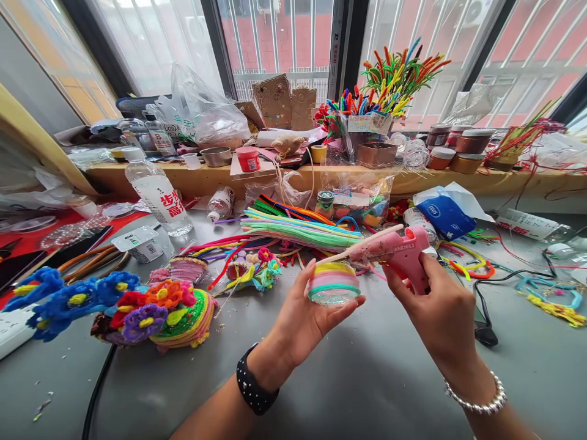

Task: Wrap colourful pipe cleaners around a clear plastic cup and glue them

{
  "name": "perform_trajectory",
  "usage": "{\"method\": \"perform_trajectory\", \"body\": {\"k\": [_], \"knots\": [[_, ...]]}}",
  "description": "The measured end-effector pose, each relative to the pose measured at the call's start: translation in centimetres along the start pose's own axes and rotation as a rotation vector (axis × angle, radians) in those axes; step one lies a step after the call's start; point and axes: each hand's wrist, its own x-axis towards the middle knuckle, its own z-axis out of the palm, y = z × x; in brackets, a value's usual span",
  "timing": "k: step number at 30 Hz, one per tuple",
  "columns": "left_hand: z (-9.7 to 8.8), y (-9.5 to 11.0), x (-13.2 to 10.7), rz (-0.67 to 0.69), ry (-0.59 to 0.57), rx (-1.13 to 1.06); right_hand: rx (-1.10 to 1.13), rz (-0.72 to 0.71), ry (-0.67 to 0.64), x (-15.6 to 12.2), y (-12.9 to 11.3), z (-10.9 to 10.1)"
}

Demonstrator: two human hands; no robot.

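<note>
My left hand (305, 311) is closed around a small clear cup (334, 286) wrapped in yellow, pink and mint pipe cleaner bands. A loose cream pipe cleaner (367, 237) runs from the cup's upper edge over the glue gun. My right hand (440, 311) grips a pink hot glue gun (408, 250) by its handle, its nozzle pointing left at the cup's upper right side. Whether the nozzle touches the cup I cannot tell. Behind the cup lies a bundle of pastel pipe cleaners (298, 229).
Pipe cleaner flowers (147, 315) lie on the grey table (358, 391) at left, near an upright water bottle (158, 192). At right are a black cable (486, 299) and a blue packet (444, 211). Paint jars (474, 142) and a pipe cleaner bouquet (385, 91) stand on the sill.
</note>
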Motion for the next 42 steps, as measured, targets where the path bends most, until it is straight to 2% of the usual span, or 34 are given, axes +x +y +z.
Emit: {"method": "perform_trajectory", "body": {"k": [7, 21, 42], "knots": [[0.08, -0.04, 0.13, -0.004, 0.013, 0.018, -0.011, -0.062, 0.026, 0.15, 0.02, 0.05], [0.0, -0.07, 0.08, 0.011, 0.004, 0.025, -0.016, -0.086, 0.032, 0.13, 0.04, -0.07], [-0.19, 0.0, 0.23, 0.021, -0.009, 0.008, -0.022, -0.064, 0.04, 0.09, 0.27, -0.23]]}}
